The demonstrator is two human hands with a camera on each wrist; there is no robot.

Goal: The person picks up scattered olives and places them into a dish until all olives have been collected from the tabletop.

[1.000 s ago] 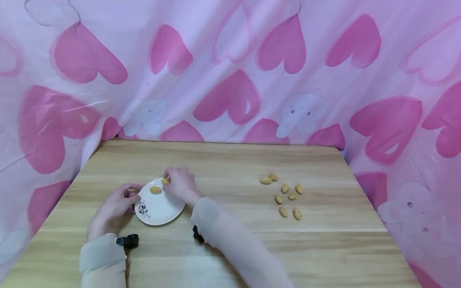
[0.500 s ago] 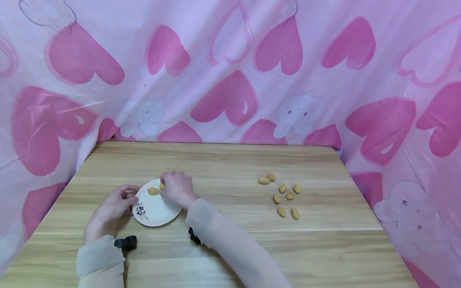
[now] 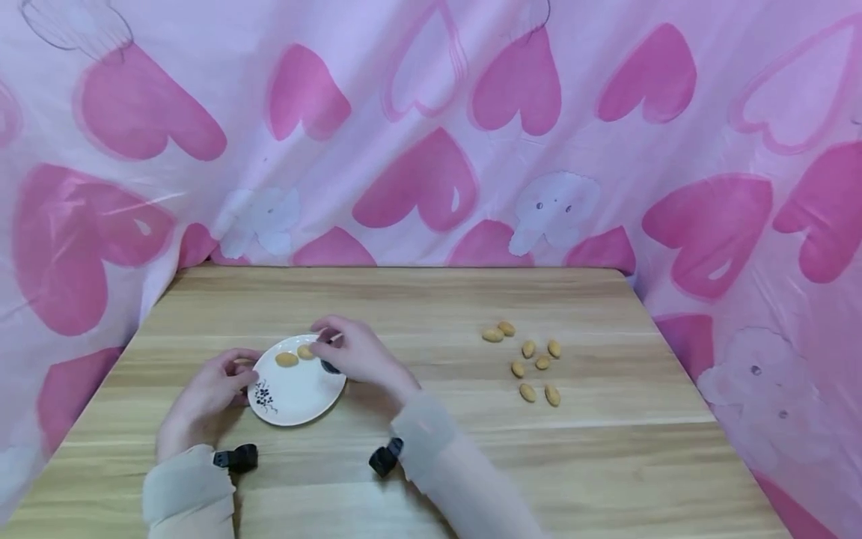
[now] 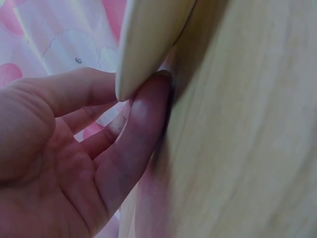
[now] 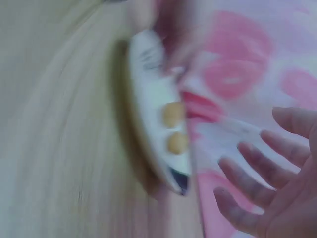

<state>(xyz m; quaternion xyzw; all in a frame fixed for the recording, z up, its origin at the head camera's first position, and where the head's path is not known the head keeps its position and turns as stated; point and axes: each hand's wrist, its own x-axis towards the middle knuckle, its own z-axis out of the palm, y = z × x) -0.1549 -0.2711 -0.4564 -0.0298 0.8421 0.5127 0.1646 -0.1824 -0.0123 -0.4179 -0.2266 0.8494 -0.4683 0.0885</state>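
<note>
A small white plate (image 3: 299, 400) with a dark floral print sits at the left of the wooden table. My left hand (image 3: 205, 393) pinches its left rim; in the left wrist view the thumb lies on one face and a finger (image 4: 141, 119) beneath the raised edge. Two tan, oval, nut-like pieces (image 3: 286, 359) lie on the plate's far side. Over the right rim is my right hand (image 3: 364, 353), close to the right-hand piece (image 3: 305, 351). Its fingers (image 5: 247, 178) are spread and hold nothing in the right wrist view, where the plate (image 5: 148, 109) is blurred.
Several more tan nut-like pieces (image 3: 527, 393) lie loosely scattered on the right half of the table (image 3: 606, 479). A pink heart-patterned cloth (image 3: 417, 180) hangs behind the table and along its sides. Each wrist carries a black camera (image 3: 386, 457).
My right hand has let go of the second nut-like piece, leaving it on the plate, and its fingers have loosened as the wrist drew right. My left hand still holds the rim.
</note>
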